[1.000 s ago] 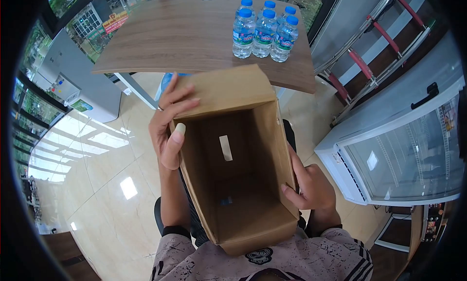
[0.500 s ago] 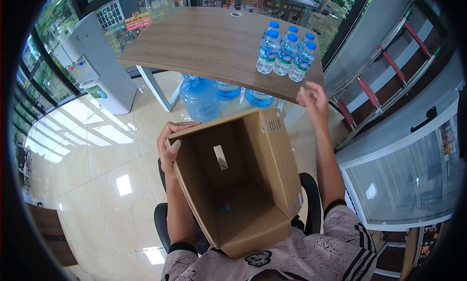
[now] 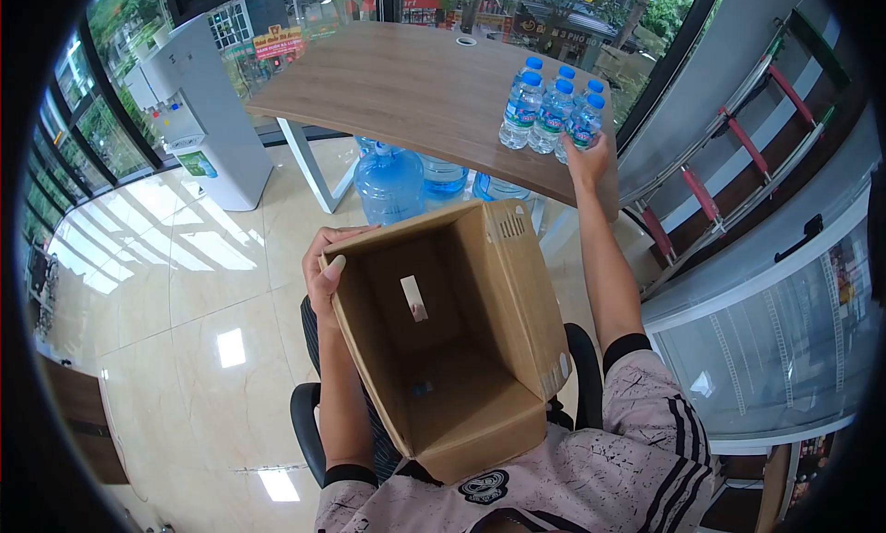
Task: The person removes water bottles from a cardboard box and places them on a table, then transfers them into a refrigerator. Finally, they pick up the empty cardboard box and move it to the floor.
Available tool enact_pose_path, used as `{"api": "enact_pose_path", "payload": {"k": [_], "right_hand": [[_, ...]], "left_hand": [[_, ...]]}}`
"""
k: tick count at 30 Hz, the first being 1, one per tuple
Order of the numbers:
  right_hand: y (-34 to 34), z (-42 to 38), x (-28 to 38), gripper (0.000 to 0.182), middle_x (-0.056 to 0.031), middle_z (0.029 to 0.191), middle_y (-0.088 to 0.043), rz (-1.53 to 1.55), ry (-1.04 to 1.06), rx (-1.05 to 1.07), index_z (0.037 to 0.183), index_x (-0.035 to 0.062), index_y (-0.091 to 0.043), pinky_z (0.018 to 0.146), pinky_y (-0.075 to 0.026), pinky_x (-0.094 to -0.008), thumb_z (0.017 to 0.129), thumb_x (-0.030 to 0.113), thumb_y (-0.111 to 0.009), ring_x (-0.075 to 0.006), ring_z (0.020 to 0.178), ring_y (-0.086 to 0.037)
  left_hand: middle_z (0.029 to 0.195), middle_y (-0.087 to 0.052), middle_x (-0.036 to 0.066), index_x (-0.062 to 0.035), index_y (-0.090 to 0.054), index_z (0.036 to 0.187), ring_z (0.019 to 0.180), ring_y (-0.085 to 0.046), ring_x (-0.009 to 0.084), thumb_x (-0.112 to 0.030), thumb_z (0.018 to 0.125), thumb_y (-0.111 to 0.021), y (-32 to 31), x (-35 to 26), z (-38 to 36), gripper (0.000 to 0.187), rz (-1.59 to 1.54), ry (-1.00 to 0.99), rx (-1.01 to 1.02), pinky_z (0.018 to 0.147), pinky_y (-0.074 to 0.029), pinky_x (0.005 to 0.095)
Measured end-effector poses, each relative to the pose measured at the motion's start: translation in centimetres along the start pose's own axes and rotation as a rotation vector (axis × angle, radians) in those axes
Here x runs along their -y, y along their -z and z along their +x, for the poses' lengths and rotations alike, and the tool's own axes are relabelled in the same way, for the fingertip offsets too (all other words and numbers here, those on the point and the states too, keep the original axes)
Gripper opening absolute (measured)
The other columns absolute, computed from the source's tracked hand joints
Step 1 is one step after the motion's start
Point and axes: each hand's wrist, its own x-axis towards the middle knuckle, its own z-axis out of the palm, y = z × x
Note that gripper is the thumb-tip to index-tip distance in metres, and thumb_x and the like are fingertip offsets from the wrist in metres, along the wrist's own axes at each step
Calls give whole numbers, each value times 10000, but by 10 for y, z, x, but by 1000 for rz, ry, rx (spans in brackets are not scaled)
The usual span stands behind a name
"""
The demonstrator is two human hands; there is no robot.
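Note:
An open cardboard box (image 3: 480, 438) rests tilted on my lap, its mouth facing me. My left hand (image 3: 325, 270) grips the box's upper left edge, thumb inside the rim and fingers outside. At the right end of the table, several small water bottles (image 3: 522, 113) with blue caps stand upright in a tight group. My right hand (image 3: 587, 159) is closed around the lower part of the front right water bottle (image 3: 585, 122), which still stands among the others. The thumb shows on its left side; the other fingers are partly hidden.
The brown wooden table (image 3: 369, 81) stands before me, with large blue water jugs (image 3: 389, 184) beneath it. A water dispenser (image 3: 208, 118) is at left. To the right are a folded ladder (image 3: 711, 196) and a glass-door fridge (image 3: 766, 339).
My right hand has moved forward from the table's front edge and taken hold of the front right water bottle. My left hand keeps its hold on the box.

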Motion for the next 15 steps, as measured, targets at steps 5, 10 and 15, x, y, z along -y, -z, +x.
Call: {"api": "enact_pose_path", "payload": {"k": [5,10,15], "right_hand": [[39,-7,4,529,-79,905,-651,412,42,94,1028,-20,-566,698,-475,-253,625,205,-825,-131,802,-618],[132,-4,52,611,-89,1015,-607,535,203,330,1108,-13,-523,789,-487,-288,591,94,-831,-161,897,-601],[205,-58,162,844,-153,1121,-533,892,162,1111,1247,30,-380,824,-491,-354,545,175,-827,-251,1033,-567]], "left_hand": [[1030,-601,254,69,-521,913,920,-594,261,-358,695,-574,-6,1,6,482,-31,56,53,863,-453,346],[956,-610,159,32,-543,878,878,-562,172,-304,736,-538,-6,19,23,365,67,13,113,805,-428,266],[812,-570,55,-7,-542,858,761,-512,88,-204,784,-500,-27,41,46,215,35,80,198,687,-403,226]]}}
